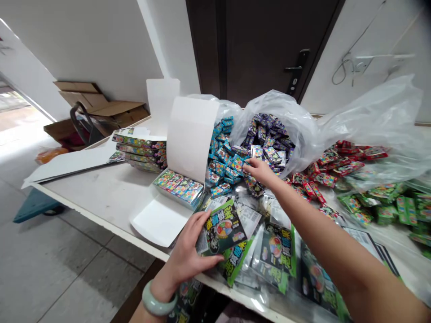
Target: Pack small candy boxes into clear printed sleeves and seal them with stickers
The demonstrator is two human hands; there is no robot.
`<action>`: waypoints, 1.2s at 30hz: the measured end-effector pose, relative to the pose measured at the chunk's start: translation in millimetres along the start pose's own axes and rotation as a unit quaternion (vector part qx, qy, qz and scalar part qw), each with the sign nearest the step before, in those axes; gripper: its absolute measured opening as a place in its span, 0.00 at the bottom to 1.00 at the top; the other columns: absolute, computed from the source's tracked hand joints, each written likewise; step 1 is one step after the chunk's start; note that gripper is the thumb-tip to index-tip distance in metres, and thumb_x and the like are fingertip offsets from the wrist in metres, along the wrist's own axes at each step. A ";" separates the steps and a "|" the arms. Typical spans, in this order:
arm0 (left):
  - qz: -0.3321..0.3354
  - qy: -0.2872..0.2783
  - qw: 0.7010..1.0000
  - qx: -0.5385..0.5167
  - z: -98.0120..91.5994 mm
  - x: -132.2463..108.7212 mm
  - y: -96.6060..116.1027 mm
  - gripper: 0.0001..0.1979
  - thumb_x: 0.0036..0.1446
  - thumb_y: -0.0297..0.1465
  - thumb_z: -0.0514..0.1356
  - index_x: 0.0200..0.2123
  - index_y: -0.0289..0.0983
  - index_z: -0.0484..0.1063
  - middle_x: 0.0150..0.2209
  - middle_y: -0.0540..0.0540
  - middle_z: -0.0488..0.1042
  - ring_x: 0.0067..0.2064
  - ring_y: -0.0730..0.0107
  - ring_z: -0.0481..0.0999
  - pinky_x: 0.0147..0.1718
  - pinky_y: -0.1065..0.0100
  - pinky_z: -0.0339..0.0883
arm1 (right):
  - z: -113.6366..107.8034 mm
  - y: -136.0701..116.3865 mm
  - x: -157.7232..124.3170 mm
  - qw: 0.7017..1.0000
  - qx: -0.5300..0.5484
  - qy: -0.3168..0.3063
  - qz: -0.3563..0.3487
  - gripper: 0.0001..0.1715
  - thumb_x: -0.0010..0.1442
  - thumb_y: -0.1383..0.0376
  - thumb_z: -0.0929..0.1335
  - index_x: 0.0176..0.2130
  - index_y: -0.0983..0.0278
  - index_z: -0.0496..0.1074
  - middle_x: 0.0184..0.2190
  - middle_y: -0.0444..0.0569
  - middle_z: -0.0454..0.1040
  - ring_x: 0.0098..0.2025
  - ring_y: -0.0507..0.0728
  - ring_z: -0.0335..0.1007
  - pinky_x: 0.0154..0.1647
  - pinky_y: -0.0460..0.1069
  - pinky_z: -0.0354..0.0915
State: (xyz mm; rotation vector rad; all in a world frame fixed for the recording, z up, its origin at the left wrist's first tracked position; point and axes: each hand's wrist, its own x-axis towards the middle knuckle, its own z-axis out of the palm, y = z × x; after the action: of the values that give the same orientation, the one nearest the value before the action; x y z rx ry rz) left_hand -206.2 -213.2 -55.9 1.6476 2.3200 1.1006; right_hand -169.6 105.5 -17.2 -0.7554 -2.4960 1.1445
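**A dark printed packet [222, 226] is gripped by the left hand [185, 255] as the right hand [261, 172] is pushed out over a heap of blue packets [224, 163].**

The packet is held near the table's [101, 197] near edge, clasped by curled fingers and thumb, just above a spread of green-edged packets [276, 253]; a pale jade bangle [158, 300] is worn on that wrist. The right hand is open, its fingers extended onto the heap, and whether anything is pinched cannot be told. Beside the heap on the left, a white cardboard box [188, 139] stands open around a row of small boxes [178, 188], with a stack of boxes [141, 150] further left. Purple packets [269, 139] are piled in a clear plastic bag [286, 107] on the far side, while red packets [336, 168] and green packets [387, 202] are strewn to the right.
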 end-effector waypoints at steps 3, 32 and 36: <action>0.009 0.002 1.000 0.011 1.5 3.6 -1.4 0.45 0.50 0.43 0.68 0.66 0.43 0.49 0.60 0.37 0.60 0.61 0.46 0.63 0.59 0.45 0.61 | -30.9 18.4 -52.6 0.991 0.124 -0.043 0.016 0.13 0.60 0.63 0.65 0.45 0.62 0.73 0.36 0.48 0.78 0.34 0.53 0.74 0.34 0.47 0.70; 0.151 -0.063 0.985 0.051 57.0 31.0 68.6 0.49 0.46 0.41 0.70 0.66 0.40 0.49 0.58 0.35 0.62 0.59 0.44 0.64 0.57 0.45 0.60 | -64.9 33.0 -236.0 0.989 0.142 -0.049 0.013 0.34 0.57 0.64 0.68 0.62 0.55 0.61 0.38 0.46 0.72 0.28 0.51 0.68 0.28 0.48 0.70; 0.109 -0.026 0.992 0.057 56.9 32.6 69.4 0.47 0.46 0.39 0.70 0.65 0.39 0.51 0.57 0.36 0.61 0.59 0.45 0.63 0.58 0.46 0.60 | -51.6 27.0 -231.1 0.993 0.094 0.058 -0.031 0.25 0.58 0.61 0.70 0.55 0.57 0.69 0.47 0.52 0.71 0.47 0.59 0.71 0.45 0.56 0.71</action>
State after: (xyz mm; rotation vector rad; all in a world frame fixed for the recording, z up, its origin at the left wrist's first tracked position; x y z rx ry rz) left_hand -139.0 -146.0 -46.0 1.9859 2.2504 0.9631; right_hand 52.8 19.8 -15.2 -0.6689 -2.2627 1.2537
